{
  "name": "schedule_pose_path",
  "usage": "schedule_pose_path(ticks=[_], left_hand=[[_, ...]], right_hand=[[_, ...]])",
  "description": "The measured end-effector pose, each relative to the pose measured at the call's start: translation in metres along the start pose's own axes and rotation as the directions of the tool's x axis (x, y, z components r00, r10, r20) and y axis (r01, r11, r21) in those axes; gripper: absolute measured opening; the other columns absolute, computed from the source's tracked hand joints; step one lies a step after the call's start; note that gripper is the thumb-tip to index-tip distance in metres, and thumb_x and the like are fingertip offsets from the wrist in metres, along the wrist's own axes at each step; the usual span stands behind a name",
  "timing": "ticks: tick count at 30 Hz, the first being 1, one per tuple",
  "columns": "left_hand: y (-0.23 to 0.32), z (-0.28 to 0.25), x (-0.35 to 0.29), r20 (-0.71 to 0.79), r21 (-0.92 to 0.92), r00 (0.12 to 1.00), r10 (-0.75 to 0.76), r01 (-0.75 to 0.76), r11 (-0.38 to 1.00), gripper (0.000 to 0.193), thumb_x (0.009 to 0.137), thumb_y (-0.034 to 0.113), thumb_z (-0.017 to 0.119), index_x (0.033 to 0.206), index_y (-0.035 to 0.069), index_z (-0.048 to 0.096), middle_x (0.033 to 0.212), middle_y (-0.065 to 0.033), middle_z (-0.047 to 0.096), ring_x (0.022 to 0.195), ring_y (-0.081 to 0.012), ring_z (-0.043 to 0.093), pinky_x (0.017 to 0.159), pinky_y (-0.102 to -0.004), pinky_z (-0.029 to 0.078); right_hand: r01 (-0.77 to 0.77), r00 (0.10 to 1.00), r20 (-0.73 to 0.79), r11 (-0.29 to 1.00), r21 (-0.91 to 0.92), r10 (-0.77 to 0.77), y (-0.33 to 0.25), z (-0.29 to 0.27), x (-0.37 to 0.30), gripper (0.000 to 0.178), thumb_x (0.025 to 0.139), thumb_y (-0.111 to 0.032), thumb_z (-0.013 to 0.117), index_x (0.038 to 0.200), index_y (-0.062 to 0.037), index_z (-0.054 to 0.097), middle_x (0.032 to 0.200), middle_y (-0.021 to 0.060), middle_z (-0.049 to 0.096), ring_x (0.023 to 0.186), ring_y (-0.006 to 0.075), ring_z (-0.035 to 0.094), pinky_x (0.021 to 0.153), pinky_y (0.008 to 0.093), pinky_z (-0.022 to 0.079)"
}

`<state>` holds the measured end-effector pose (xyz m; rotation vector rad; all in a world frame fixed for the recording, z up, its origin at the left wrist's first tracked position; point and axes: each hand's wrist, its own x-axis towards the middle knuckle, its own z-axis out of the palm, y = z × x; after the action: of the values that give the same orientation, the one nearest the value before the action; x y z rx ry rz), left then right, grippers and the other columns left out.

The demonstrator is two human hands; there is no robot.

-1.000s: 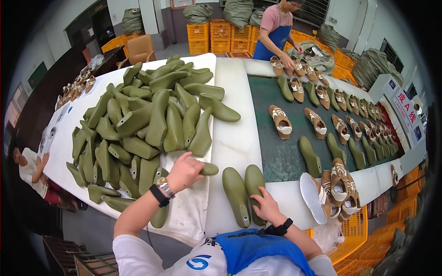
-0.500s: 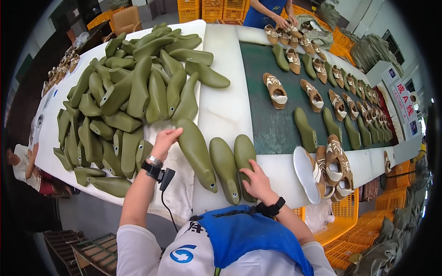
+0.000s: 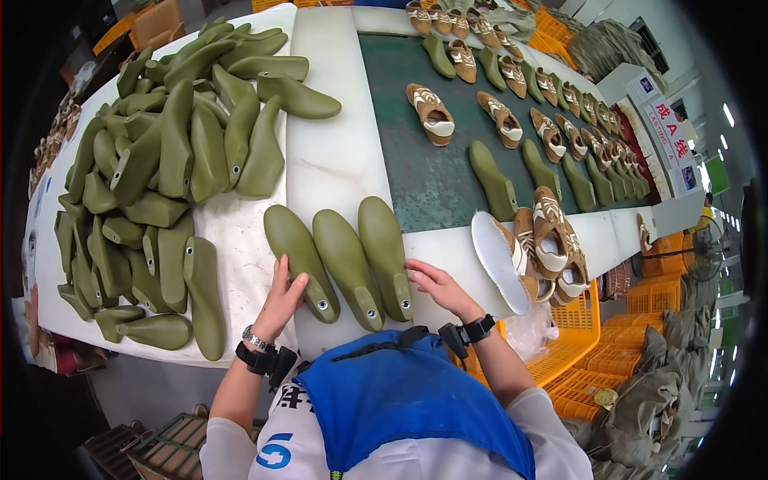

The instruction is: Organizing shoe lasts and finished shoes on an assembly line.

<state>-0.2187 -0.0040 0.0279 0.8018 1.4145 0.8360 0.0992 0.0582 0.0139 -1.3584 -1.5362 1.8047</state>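
Three green shoe lasts lie side by side on the white tabletop [image 3: 324, 156] in front of me, toes pointing away. My left hand [image 3: 280, 302] rests against the heel end of the left last [image 3: 294, 248], fingers stretched and thumb apart. Between the outer two lies the middle last [image 3: 346, 260], touched by neither hand. At the outer edge of the right last [image 3: 384, 244], my right hand [image 3: 440, 288] has its fingers extended, the tips touching or close to its side. Neither hand is wrapped around anything.
A big heap of green lasts [image 3: 172, 152] covers the table's left side. Brown-and-white shoes [image 3: 430, 114] and more lasts [image 3: 492, 180] stand in rows on the green belt [image 3: 424, 176]. Nearer, several shoes [image 3: 552, 236] sit beside a white insole [image 3: 498, 260], above a yellow crate [image 3: 572, 328].
The left last has swung into line with the other two, and my left hand has shifted from its toe to its heel end. My right hand has moved off the right last's top to its side.
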Motion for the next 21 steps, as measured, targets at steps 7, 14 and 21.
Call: schedule_pose_path(ticks=[7, 14, 21], left_hand=[[-0.007, -0.003, 0.036, 0.032, -0.019, 0.999, -0.011, 0.011, 1.000, 0.074, 0.091, 0.041, 0.049, 0.145, 0.011, 0.009, 0.150, -0.0091, 0.013, 0.133, -0.0250, 0.026, 0.102, -0.0429, 0.032], [0.045, -0.064, 0.156, -0.113, 0.870, 0.680, 0.725, -0.284, 0.402, 0.067, 0.072, 0.016, 0.069, 0.129, -0.001, 0.038, 0.132, -0.0266, 0.037, 0.121, -0.0399, 0.037, 0.102, -0.0410, 0.032], [0.050, -0.063, 0.228, -0.234, 0.953, 0.710, 0.665, 0.033, 0.301, 0.085, 0.063, 0.019, 0.075, 0.134, 0.003, 0.032, 0.140, -0.0227, 0.028, 0.130, -0.0354, 0.027, 0.104, -0.0424, 0.028]], right_hand=[[-0.037, 0.999, -0.029, 0.999, 0.003, 0.037, 0.007, -0.006, 0.013, 0.050, 0.091, -0.030, 0.053, 0.135, -0.0092, 0.039, 0.133, 0.0160, 0.043, 0.123, 0.0204, 0.042, 0.097, 0.0334, 0.038], [0.227, 0.914, -0.161, 0.799, -0.556, -0.371, 0.001, 0.035, 0.027, 0.049, 0.080, -0.033, 0.066, 0.120, -0.0097, 0.052, 0.136, 0.0296, 0.027, 0.124, 0.0418, 0.033, 0.102, 0.0421, 0.031], [0.242, 0.905, -0.160, 0.787, -0.568, -0.394, 0.009, 0.030, 0.031, 0.044, 0.074, -0.028, 0.070, 0.112, -0.0111, 0.056, 0.136, 0.0261, 0.029, 0.125, 0.0418, 0.030, 0.102, 0.0446, 0.031]])
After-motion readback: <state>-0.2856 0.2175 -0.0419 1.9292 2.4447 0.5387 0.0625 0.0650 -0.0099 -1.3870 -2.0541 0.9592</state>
